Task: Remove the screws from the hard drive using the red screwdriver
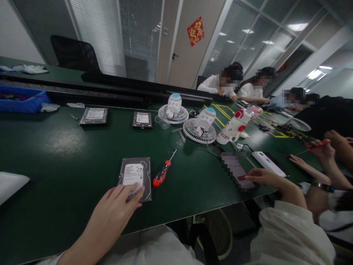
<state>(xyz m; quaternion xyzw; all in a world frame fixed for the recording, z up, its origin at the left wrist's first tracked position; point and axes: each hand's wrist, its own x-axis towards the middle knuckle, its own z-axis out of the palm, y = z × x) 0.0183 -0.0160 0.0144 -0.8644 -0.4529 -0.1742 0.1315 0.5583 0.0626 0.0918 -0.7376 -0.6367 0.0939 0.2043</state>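
Observation:
My left hand [118,202] rests on the lower part of a hard drive [146,167] with a white label, its fingers stretched out and laid over the drive rather than wrapped round it. Just right of that drive lies a red-and-black screwdriver [163,173], its tip pointing away from me. A few small screws [178,143] are scattered beyond the tip. Over on the right, my right hand [263,178] touches the face of a phone [234,167] lying on the table; its fingers reach out over the screen, which is blurred out.
Two more hard drives [94,115] [142,120] lie farther back on the green table [68,165]. Two white fans [174,110] [200,127], a white-and-red bottle [231,127] and a white power strip [268,163] stand nearby. A blue bin [23,103] is far left. Co-workers sit right.

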